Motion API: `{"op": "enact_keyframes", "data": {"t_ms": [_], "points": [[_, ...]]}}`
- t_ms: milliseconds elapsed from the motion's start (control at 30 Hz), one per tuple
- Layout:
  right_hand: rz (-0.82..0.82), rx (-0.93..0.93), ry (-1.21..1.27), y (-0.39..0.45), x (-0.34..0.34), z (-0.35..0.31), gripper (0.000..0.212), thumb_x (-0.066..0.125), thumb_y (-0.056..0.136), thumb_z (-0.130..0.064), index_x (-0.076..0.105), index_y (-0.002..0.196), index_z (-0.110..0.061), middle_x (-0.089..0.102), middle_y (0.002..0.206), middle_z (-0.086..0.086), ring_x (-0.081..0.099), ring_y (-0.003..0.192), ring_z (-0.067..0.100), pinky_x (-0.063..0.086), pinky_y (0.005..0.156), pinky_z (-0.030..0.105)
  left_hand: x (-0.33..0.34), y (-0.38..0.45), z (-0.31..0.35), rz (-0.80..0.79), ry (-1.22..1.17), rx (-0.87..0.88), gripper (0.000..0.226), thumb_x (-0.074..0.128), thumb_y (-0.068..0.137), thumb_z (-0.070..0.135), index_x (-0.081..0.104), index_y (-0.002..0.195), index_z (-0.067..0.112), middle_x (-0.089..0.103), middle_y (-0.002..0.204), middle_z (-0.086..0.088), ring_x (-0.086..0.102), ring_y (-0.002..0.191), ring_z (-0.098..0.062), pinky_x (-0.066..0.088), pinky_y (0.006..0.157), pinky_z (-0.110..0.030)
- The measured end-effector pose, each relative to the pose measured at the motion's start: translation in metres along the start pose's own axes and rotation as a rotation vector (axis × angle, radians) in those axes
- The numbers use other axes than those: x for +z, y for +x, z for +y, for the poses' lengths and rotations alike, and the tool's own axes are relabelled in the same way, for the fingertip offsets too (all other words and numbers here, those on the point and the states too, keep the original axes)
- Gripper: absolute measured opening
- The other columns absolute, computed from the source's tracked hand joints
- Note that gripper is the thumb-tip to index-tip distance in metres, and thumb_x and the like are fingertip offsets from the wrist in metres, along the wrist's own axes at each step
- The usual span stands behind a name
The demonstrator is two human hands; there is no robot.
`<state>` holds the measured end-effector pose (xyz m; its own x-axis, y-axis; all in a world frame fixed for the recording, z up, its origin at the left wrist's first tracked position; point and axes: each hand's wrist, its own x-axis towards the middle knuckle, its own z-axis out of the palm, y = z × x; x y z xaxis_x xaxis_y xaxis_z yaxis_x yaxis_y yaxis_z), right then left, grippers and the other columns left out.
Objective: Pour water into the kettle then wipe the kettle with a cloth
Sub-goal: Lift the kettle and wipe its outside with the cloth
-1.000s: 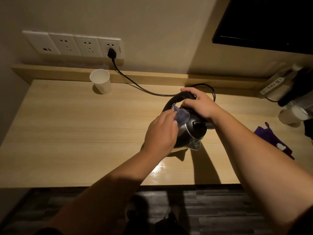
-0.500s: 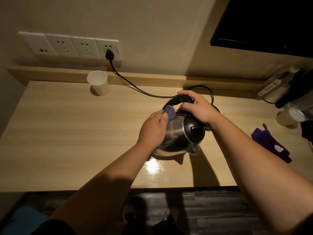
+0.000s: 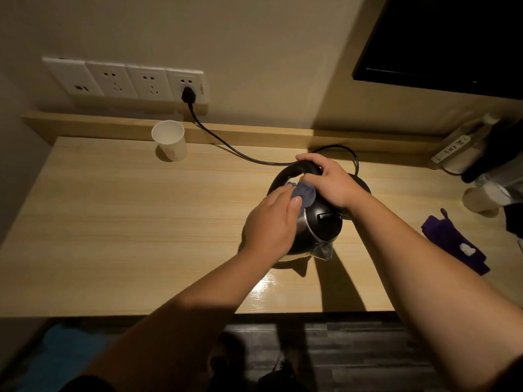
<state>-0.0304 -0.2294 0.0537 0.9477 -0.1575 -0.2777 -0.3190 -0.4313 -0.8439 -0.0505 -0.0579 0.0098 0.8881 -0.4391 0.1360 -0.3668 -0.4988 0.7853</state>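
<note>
A steel kettle [image 3: 325, 227] with a black lid and black handle is tilted on the wooden desk [image 3: 141, 222], spout toward me. My right hand [image 3: 328, 182] grips the handle at its top. My left hand [image 3: 271, 224] presses a small blue-grey cloth [image 3: 389, 193] against the kettle's upper left side, just under the handle. The kettle's left flank is hidden behind that hand.
A white paper cup [image 3: 169, 141] stands at the back left. A black cord [image 3: 226, 142] runs from the wall socket [image 3: 186, 86] to the kettle base. A purple cloth [image 3: 452, 241] lies at the right, with cups and bottles [image 3: 481, 193] behind it.
My left hand has rubbed the cloth along the kettle's side, up toward the handle and back by the lid. The right hand has stayed on the handle.
</note>
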Motion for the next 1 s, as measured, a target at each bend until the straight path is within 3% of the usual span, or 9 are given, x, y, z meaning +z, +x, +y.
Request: {"op": "enact_keyframes", "data": {"t_ms": [67, 133, 233, 333, 633, 733, 867, 1000], "points": [[0.011, 0.004, 0.008, -0.002, 0.0, 0.0, 0.046, 0.06, 0.091, -0.016, 0.053, 0.134, -0.032, 0.056, 0.121, 0.003, 0.059, 0.099, 0.017, 0.048, 0.069, 0.022, 0.0, 0.002, 0.002, -0.012, 0.031, 0.007, 0.048, 0.022, 0.101, 0.039, 0.051, 0.133, 0.019, 0.055, 0.13, 0.002, 0.05, 0.114, -0.012, 0.042, 0.09, -0.03], [0.015, -0.006, 0.006, -0.005, 0.001, -0.002, 0.046, 0.06, 0.091, -0.015, 0.054, 0.134, -0.03, 0.056, 0.121, 0.003, 0.059, 0.1, 0.016, 0.05, 0.072, 0.024, -0.002, 0.008, -0.002, -0.025, 0.014, -0.012, 0.042, 0.024, 0.101, 0.037, 0.057, 0.12, 0.018, 0.058, 0.113, 0.003, 0.053, 0.098, -0.011, 0.041, 0.076, -0.026], [0.023, -0.003, 0.024, -0.009, 0.003, -0.004, 0.049, 0.063, 0.088, -0.013, 0.055, 0.133, -0.03, 0.057, 0.115, 0.001, 0.062, 0.098, 0.023, 0.056, 0.079, 0.034, -0.008, 0.022, -0.024, -0.082, 0.071, -0.188, 0.038, 0.024, 0.102, 0.037, 0.055, 0.089, 0.02, 0.056, 0.085, 0.003, 0.051, 0.073, -0.011, 0.034, 0.058, -0.027], [0.012, -0.005, 0.024, -0.011, 0.006, -0.006, 0.051, 0.065, 0.086, -0.012, 0.055, 0.133, -0.03, 0.056, 0.113, 0.0, 0.064, 0.096, 0.025, 0.058, 0.083, 0.039, -0.017, 0.024, -0.054, -0.175, 0.113, -0.345, 0.04, 0.024, 0.103, 0.037, 0.055, 0.084, 0.02, 0.054, 0.074, 0.004, 0.049, 0.068, -0.008, 0.032, 0.054, -0.026], [-0.01, 0.011, -0.039, -0.007, 0.005, -0.01, 0.052, 0.065, 0.086, -0.016, 0.052, 0.134, -0.034, 0.054, 0.116, 0.003, 0.062, 0.093, 0.025, 0.056, 0.076, 0.034, -0.028, 0.007, -0.072, -0.083, 0.174, -0.369, 0.036, 0.03, 0.103, 0.03, 0.06, 0.092, 0.012, 0.06, 0.085, -0.007, 0.054, 0.075, -0.019, 0.036, 0.06, -0.03], [-0.008, 0.014, -0.051, -0.005, 0.006, -0.011, 0.052, 0.064, 0.087, -0.016, 0.052, 0.134, -0.033, 0.055, 0.115, 0.004, 0.062, 0.093, 0.024, 0.055, 0.076, 0.033, -0.033, -0.002, -0.051, -0.025, 0.108, -0.227, 0.032, 0.033, 0.103, 0.029, 0.061, 0.106, 0.014, 0.06, 0.098, -0.004, 0.052, 0.083, -0.016, 0.036, 0.066, -0.029], [-0.01, -0.005, -0.054, -0.003, 0.008, -0.015, 0.05, 0.064, 0.087, -0.016, 0.053, 0.133, -0.032, 0.057, 0.112, 0.0, 0.06, 0.091, 0.018, 0.05, 0.071, 0.026, -0.026, -0.01, -0.011, -0.008, 0.074, -0.007, 0.037, 0.04, 0.099, 0.028, 0.048, 0.135, 0.026, 0.057, 0.125, 0.003, 0.047, 0.112, -0.014, 0.038, 0.087, -0.028], [-0.001, 0.013, -0.027, -0.006, 0.005, -0.012, 0.05, 0.065, 0.087, -0.014, 0.054, 0.133, -0.031, 0.058, 0.118, 0.008, 0.063, 0.097, 0.026, 0.056, 0.084, 0.039, -0.021, -0.001, -0.017, -0.046, 0.136, -0.031, 0.035, 0.038, 0.099, 0.022, 0.052, 0.13, 0.027, 0.057, 0.123, 0.004, 0.045, 0.111, -0.016, 0.039, 0.087, -0.028]]}}
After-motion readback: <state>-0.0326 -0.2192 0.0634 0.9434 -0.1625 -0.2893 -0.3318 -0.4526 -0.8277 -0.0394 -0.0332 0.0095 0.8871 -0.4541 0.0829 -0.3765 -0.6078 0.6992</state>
